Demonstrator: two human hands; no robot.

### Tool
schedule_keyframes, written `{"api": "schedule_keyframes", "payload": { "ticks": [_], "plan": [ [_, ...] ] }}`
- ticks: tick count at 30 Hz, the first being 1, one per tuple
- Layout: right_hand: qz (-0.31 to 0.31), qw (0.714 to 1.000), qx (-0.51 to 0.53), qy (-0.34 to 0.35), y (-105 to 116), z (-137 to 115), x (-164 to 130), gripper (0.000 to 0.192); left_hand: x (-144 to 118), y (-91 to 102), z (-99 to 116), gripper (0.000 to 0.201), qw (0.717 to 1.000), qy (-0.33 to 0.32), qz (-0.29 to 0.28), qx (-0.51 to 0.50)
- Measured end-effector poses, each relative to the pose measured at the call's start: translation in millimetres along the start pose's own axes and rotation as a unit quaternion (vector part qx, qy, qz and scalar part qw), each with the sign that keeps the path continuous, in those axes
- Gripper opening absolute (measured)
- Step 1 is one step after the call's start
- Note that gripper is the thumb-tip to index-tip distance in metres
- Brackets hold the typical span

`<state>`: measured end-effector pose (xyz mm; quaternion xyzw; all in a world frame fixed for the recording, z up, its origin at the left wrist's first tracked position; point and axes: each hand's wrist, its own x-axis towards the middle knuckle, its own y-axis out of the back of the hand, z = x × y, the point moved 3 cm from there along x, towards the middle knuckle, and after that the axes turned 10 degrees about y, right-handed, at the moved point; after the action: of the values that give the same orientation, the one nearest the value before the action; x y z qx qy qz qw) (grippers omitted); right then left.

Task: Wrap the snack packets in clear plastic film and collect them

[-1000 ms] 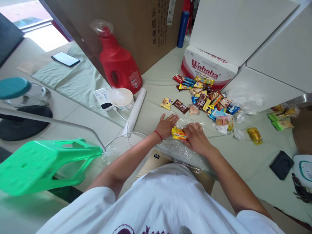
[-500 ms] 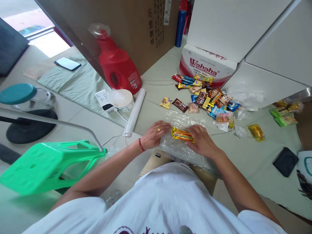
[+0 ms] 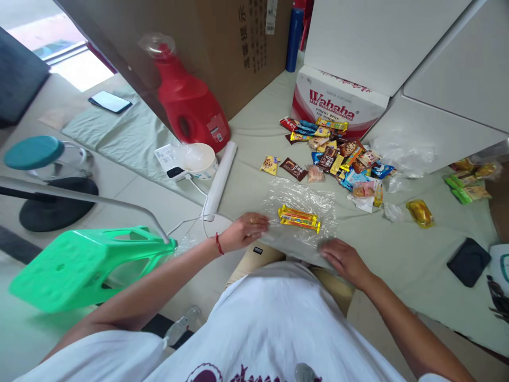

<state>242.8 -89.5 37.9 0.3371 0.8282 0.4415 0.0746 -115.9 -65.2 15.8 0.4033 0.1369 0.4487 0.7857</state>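
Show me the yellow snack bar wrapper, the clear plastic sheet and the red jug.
yellow snack bar wrapper (image 3: 299,218), head view, middle.
clear plastic sheet (image 3: 296,192), head view, far edge.
red plastic jug (image 3: 191,114), head view, body.

Red lettering on the white and red cardboard carton (image 3: 338,103) ahead of me reads "Wahaha". Black Chinese characters run down the big brown cardboard box (image 3: 222,42), too small to read.

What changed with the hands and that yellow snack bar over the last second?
Both hands drew back toward the person. The right hand let go of the yellow snack bar, and the left hand slid to the near left edge of the clear plastic sheet. The bar stays on the sheet; the snack pile is unchanged.
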Motion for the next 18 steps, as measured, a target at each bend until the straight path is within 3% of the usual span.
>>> {"api": "schedule_keyframes", "payload": {
  "ticks": [4, 7, 10, 12, 15, 18],
  "plan": [
    [0.027, 0.99, 0.05, -0.129, 35.3, 20.5, 26.7, 0.034, 37.8, 22.4, -2.1, 0.031, 0.993, 0.076, 0.075, -0.042],
    [0.012, 0.975, 0.02, -0.222, 43.6, 45.5, 41.5, 0.04, 66.6, 20.7, -16.4, 0.027, 0.977, 0.189, 0.102, 0.008],
    [-0.05, 0.949, -0.089, -0.298, 49.7, 63.9, 52.4, 0.03, 82.7, 9.6, -32.5, 0.018, 0.932, 0.338, 0.104, 0.084],
    [-0.08, 0.926, -0.17, -0.329, 59.6, 68.8, 60.9, 0.027, 84.5, 6.6, -37.7, 0.026, 0.901, 0.4, 0.129, 0.107],
    [-0.044, 0.925, -0.246, -0.286, 78.0, 67.4, 87.1, 0.034, 76.6, 15.3, -33.9, 0.035, 0.875, 0.42, 0.216, 0.107],
    [-0.044, 0.956, -0.252, -0.147, 76.5, 64.1, 129.7, 0.034, 61.6, 32.2, -12.2, 0.028, 0.851, 0.378, 0.341, 0.126]
  ]
}}
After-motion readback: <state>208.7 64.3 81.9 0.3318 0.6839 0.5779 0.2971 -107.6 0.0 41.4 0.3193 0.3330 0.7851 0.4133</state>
